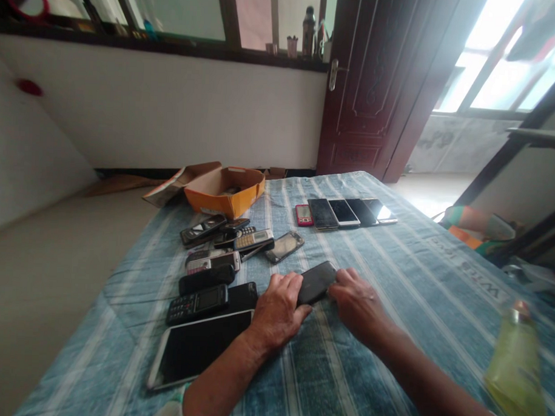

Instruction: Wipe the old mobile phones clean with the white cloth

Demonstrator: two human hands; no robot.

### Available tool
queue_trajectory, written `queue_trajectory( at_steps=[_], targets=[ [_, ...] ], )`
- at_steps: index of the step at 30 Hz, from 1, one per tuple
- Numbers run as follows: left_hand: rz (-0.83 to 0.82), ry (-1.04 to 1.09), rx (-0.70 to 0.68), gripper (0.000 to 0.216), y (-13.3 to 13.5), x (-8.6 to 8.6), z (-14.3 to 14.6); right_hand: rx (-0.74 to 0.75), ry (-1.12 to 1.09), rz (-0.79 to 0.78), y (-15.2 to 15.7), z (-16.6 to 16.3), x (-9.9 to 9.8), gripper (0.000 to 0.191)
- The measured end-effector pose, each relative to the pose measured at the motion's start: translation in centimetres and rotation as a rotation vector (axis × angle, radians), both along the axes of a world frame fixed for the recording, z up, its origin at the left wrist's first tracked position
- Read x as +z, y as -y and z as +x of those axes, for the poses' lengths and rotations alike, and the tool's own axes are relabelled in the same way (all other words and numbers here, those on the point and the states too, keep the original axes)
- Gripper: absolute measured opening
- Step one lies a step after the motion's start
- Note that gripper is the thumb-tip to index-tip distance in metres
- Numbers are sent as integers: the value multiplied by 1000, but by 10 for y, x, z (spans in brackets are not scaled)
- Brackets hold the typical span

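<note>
A dark mobile phone [317,282] is held between my two hands, low over the striped cloth. My left hand [276,306] grips its left end, thumb along the near side and fingers on the far side. At its right end, the curled fingers of my right hand [357,303] close on the edge; the fingertips are partly hidden. Just beyond lies a worn phone [285,247] with a pale face. Left of my hands is a heap of old keypad phones [254,239]. A white-framed tablet [200,348] lies beside my left forearm.
An open orange cardboard box [244,201] stands at the far left of the cloth-covered surface [419,310]. Farther right, several phones [345,213] lie in a row beside a small red phone [304,215]. A yellow-green bottle [518,368] stands at the near right.
</note>
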State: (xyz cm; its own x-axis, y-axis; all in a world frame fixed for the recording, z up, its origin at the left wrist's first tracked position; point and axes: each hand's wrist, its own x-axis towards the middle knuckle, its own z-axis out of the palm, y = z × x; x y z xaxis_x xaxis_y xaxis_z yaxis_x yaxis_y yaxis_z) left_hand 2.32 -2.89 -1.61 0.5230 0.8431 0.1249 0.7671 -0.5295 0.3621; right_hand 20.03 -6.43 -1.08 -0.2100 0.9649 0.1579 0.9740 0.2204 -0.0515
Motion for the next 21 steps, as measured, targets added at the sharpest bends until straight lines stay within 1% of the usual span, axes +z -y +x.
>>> queue_trajectory(
  at_steps=[3,5,8,11,13,15,19,21],
  targets=[
    [8,0,-12,40,0,-1,-1,140,-36,24,7,-16,-3,22],
    [8,-1,-13,40,0,-1,-1,156,-42,27,8,-17,-5,21],
    [-4,-7,-1,42,0,1,0,53,-39,24,0,0,-5,23],
    [-2,-7,-2,44,0,2,1,-110,-3,48,-11,23,-4,25],
    [1,-2,-4,44,0,2,1,-150,-1,69,-14,30,-5,26],
    [-1,2,-4,45,0,1,1,-111,-37,106,-12,27,-6,26],
    [-12,1,-1,45,-1,1,1,76,-176,154,-8,14,-11,25],
    [-16,0,0,44,-1,2,1,97,-223,158,-10,15,-14,25]
  ],
)
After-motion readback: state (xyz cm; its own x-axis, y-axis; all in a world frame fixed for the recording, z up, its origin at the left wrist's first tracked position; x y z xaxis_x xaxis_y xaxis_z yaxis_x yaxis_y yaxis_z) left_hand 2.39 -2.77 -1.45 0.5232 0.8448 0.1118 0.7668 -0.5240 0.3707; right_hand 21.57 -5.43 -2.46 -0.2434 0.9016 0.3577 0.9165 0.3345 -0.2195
